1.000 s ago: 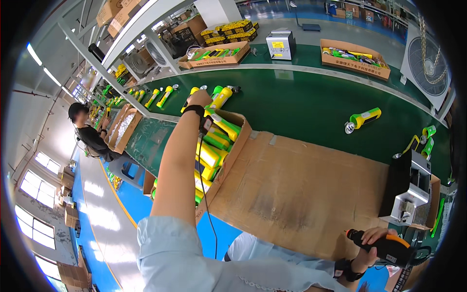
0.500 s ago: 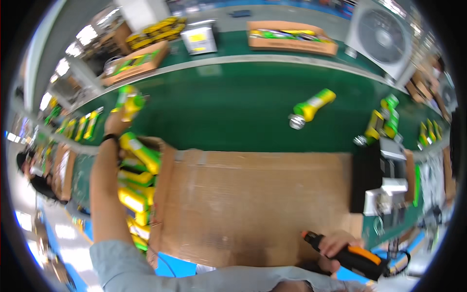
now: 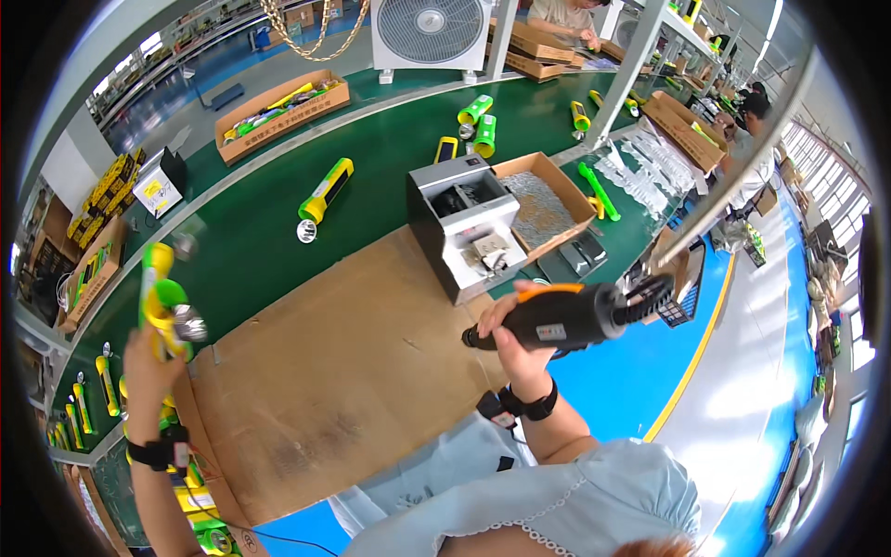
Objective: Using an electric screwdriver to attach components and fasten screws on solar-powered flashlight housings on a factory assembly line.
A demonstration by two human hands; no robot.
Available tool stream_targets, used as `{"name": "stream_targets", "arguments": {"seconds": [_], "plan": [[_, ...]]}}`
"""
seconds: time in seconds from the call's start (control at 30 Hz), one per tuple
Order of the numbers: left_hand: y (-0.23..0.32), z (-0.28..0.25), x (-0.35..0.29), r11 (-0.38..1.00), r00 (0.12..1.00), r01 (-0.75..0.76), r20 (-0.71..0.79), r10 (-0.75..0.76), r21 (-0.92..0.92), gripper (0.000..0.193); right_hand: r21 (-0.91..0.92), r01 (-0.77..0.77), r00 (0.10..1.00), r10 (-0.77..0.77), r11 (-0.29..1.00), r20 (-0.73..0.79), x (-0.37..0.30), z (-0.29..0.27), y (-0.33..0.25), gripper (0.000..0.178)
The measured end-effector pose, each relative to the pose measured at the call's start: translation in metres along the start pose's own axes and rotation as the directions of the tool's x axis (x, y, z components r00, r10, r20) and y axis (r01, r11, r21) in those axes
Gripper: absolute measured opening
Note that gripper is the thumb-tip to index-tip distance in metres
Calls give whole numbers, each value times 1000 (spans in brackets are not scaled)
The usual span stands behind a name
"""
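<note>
My left hand (image 3: 153,371) is closed around a yellow-and-green flashlight (image 3: 153,288) above the green belt's left end. Motion blurs that area, and I cannot tell whether a second flashlight is in the grip. Just below my wrist is a carton of flashlights (image 3: 200,501), partly hidden by my forearm. My right hand (image 3: 520,353) grips a black electric screwdriver (image 3: 557,320) with an orange strip, its tip pointing left over the right edge of a brown cardboard sheet (image 3: 325,399). One flashlight (image 3: 325,190) lies on the belt beyond the sheet.
A grey-and-black boxy device (image 3: 464,218) stands at the sheet's far right corner, beside a shallow cardboard tray (image 3: 548,209). More flashlights (image 3: 483,135) lie farther along the belt (image 3: 251,251). A carton of parts (image 3: 283,116) and a fan (image 3: 430,32) stand beyond. Other people sit farther off.
The view has swung to the right. My right hand has lifted the screwdriver, now tip-left near the boxy device. My left hand still holds a flashlight at the belt's left.
</note>
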State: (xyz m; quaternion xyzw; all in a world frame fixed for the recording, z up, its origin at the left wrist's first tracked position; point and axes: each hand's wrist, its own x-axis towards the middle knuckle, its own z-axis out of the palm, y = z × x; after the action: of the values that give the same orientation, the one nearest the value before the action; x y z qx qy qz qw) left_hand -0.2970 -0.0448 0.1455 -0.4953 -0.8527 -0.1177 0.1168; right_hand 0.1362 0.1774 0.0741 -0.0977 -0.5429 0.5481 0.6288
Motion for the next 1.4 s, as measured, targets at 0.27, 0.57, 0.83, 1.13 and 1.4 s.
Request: {"name": "stream_targets", "arguments": {"seconds": [0.27, 0.57, 0.83, 1.13, 1.4], "plan": [[163, 69, -101, 992, 948, -114, 306, 90, 59, 44, -273, 125, 982, -158, 954, -106, 65, -41, -42, 46], [207, 78, -98, 599, 982, 147, 188, 5, -787, 32, -76, 228, 970, -234, 971, -73, 110, -43, -7, 43], [329, 102, -126, 732, 986, 101, 165, 17, -673, 61, -308, 54, 998, -45, 950, 37, 121, -28, 12, 36], [323, 114, -104, 873, 898, -424, -238, 370, -241, 60, -42, -131, 975, 137, 990, 176, 72, -36, -23, 49], [360, 153, -109, 871, 922, -383, -189, 339, -307, 56, 25, -127, 981, 122, 992, 154, 14, -17, -48, 58]]}}
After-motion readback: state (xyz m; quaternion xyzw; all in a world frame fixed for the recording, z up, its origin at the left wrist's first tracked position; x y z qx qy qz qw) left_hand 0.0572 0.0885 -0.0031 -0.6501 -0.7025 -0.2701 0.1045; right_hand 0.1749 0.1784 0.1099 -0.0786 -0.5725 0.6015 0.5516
